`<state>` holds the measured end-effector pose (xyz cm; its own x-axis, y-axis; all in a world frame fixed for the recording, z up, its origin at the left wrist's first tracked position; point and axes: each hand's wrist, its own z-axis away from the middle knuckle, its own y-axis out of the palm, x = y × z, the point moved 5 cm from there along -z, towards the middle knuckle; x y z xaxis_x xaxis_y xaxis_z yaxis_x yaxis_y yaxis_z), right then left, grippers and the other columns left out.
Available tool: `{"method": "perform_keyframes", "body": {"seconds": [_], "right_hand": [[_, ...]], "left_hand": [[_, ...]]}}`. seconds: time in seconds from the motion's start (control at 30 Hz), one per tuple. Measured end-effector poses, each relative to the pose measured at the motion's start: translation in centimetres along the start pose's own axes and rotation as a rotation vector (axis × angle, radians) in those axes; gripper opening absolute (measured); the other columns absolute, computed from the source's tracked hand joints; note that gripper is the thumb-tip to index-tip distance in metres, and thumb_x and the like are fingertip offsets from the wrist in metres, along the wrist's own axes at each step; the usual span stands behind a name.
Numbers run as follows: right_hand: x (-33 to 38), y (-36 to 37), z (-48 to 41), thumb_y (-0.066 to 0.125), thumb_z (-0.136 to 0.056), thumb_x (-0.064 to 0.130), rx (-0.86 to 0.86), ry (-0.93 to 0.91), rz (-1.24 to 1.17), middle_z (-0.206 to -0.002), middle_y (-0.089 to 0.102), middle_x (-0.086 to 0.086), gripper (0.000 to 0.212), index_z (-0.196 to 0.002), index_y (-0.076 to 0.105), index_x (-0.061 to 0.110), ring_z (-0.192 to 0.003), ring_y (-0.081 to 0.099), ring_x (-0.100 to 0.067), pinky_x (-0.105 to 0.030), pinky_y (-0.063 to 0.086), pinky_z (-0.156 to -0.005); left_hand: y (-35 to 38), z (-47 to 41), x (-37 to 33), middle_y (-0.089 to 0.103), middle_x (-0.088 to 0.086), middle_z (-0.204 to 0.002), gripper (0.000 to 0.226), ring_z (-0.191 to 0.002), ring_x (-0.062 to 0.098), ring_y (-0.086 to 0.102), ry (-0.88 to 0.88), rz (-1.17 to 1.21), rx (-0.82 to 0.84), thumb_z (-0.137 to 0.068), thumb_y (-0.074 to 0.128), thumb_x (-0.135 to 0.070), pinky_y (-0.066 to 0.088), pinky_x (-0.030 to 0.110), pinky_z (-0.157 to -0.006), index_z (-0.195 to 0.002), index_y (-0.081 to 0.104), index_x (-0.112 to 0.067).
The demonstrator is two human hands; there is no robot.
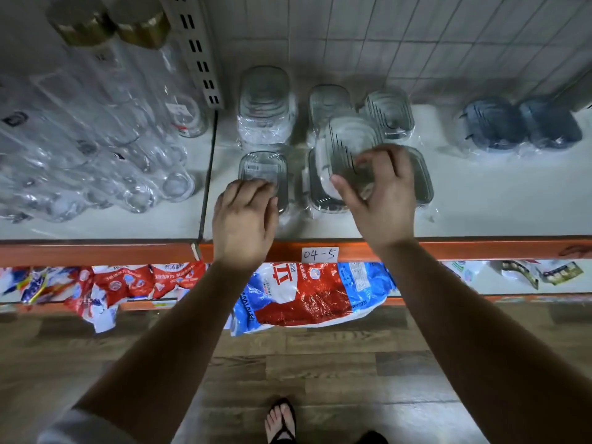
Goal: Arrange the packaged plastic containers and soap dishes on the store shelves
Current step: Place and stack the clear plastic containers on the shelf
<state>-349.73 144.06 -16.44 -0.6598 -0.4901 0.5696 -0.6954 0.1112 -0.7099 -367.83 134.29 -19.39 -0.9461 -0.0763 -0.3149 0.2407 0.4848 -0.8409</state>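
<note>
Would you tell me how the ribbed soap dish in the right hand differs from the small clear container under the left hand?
The ribbed soap dish is held tilted in the right hand, above another pack. The small clear container lies flat on the shelf, gripped at its near edge by the left hand. The soap dish shows dark ribs; the container shows none. Both are clear plastic with rounded corners.

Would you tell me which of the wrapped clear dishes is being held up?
The ribbed soap dish pinched by the right hand, tilted over the front container.
</note>
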Motion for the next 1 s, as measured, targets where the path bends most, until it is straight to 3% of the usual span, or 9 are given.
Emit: {"method": "perform_keyframes", "body": {"seconds": [0.13,0.3,0.47,0.57,0.8,1.0], "right_hand": [[0.0,1.6,-4.3,0.066,-0.087,0.046,0.089,-0.040,0.130,-0.122,0.052,-0.015,0.045,-0.110,0.061,0.008,-0.109,0.054,-0.031,-0.036,0.047,-0.085],[0.2,3.5,-8.8,0.060,-0.089,0.053,0.099,-0.020,0.213,-0.130,0.046,-0.015,0.051,-0.117,0.057,0.011,-0.114,0.050,-0.032,-0.039,0.048,-0.091],[0.3,5.6,-9.0,0.046,-0.095,0.055,0.322,0.010,0.349,-0.143,0.042,-0.008,0.054,-0.136,0.051,0.020,-0.138,0.031,-0.035,-0.045,0.040,-0.106],[0.4,5.0,-7.1,0.046,-0.096,0.046,0.350,-0.038,0.343,-0.149,0.037,-0.007,0.057,-0.145,0.040,0.016,-0.143,0.025,-0.033,-0.048,0.033,-0.112],[0.9,1.0,-0.6,0.051,-0.096,0.030,0.335,-0.077,0.221,-0.131,0.053,-0.014,0.043,-0.132,0.052,0.007,-0.125,0.047,-0.030,-0.041,0.041,-0.103],[2.8,-5.2,5.0,0.057,-0.094,0.022,0.349,-0.068,0.139,-0.122,0.060,-0.017,0.038,-0.128,0.057,0.005,-0.115,0.053,-0.036,-0.044,0.046,-0.098]], "left_hand": [[0.5,0.3,0.0,0.069,0.011,-0.110,0.026,-0.101,0.034,0.061,-0.047,0.002,-0.041,-0.093,0.055,-0.014,0.049,0.043,-0.090,-0.111,0.070,-0.005],[0.6,-0.1,0.2,0.069,0.008,-0.102,0.020,-0.094,0.032,0.061,-0.057,-0.008,-0.018,-0.092,0.058,-0.019,0.049,0.041,-0.083,-0.102,0.071,-0.007],[0.4,-0.1,0.2,0.067,0.008,-0.103,0.022,-0.093,0.031,0.059,-0.011,-0.031,0.042,-0.094,0.054,-0.020,0.048,0.041,-0.081,-0.103,0.070,-0.008],[0.3,0.1,0.0,0.067,0.011,-0.109,0.026,-0.099,0.033,0.060,-0.037,-0.026,0.074,-0.093,0.054,-0.018,0.049,0.042,-0.087,-0.112,0.068,-0.004],[-0.1,0.7,-0.9,0.050,0.010,-0.140,0.044,-0.128,0.028,0.046,-0.154,-0.056,0.293,-0.097,0.045,-0.025,0.032,0.038,-0.109,-0.138,0.050,-0.008],[-5.9,3.3,-5.5,0.060,0.013,-0.127,0.037,-0.114,0.033,0.057,-0.151,-0.074,0.251,-0.095,0.053,-0.022,0.038,0.040,-0.097,-0.127,0.061,-0.005]]}}
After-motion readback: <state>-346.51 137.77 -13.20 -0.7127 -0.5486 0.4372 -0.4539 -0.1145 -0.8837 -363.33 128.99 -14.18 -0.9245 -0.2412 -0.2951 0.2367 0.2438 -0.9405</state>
